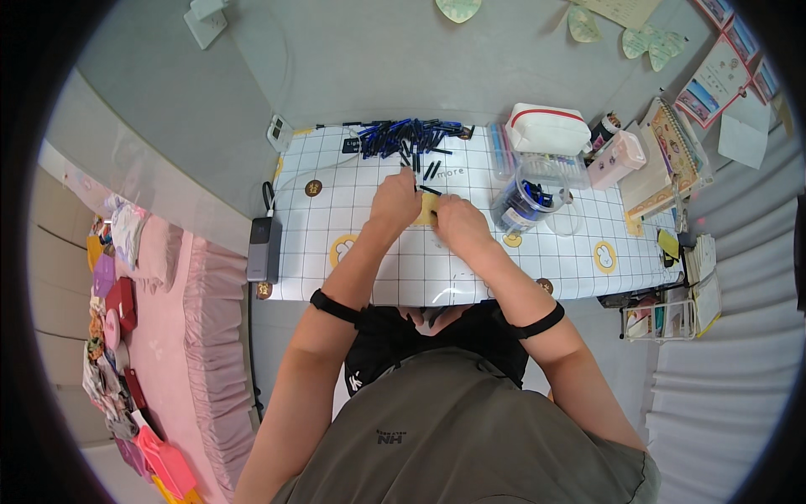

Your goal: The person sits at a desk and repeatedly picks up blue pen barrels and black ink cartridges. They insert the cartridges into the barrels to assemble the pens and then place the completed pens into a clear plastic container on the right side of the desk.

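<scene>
A heap of dark blue and black ink cartridges (411,137) lies at the back of the desk, with a few loose ones strewn toward me. My left hand (396,203) is closed at the near side of these strays; its fingertips are pressed together, and what they grip is hard to make out. Close to its right, my right hand (463,227) is closed with a small dark cartridge showing at its fingers. Another black cartridge (430,191) lies between the two hands. Right of them stands a clear plastic tub (514,212) partly filled with similar cartridges.
The desk has a white gridded cover (315,223). A grey power bank (264,249) stands at its left edge. A round clear lid (565,220) lies beside the tub. Behind are a white pouch (547,130), a pink box (617,160) and notebooks (672,155). A pink bed (159,311) is to the left.
</scene>
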Demonstrator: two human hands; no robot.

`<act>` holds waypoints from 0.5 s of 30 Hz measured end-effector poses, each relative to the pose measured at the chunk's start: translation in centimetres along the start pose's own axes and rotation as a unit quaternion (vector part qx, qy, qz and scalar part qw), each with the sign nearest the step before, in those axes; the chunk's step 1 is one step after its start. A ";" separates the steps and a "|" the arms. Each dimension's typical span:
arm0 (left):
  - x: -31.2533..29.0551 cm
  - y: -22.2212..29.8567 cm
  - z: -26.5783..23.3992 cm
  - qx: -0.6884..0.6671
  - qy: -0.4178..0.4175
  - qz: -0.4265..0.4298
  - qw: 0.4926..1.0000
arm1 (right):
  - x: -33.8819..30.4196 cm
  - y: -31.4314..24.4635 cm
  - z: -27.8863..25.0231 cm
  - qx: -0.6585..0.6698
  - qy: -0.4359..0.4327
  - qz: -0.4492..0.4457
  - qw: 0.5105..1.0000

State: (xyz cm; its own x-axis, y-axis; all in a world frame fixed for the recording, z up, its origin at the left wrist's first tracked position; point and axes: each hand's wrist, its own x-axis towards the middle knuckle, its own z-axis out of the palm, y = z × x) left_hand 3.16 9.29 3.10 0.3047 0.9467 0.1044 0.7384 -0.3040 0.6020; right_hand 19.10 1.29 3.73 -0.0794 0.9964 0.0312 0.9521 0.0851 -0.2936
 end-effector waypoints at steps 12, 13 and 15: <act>-1.0 -0.2 0.6 0.000 0.055 0.032 0.998 | 2.9 0.7 -0.3 0.188 0.099 -0.032 0.977; -0.9 0.1 0.5 0.004 0.049 0.028 0.998 | 3.0 0.6 -0.5 0.216 0.092 -0.023 0.972; -0.6 0.7 0.4 0.012 0.036 0.018 0.999 | 4.1 1.2 -0.3 0.202 0.115 -0.005 0.973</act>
State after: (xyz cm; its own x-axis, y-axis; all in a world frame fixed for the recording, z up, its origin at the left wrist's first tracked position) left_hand 3.70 8.44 3.10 0.2872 0.9403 0.1829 0.7418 -0.3391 0.5785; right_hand 19.98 5.46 3.82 0.0238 0.9718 0.2347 0.7549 0.1364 -0.6415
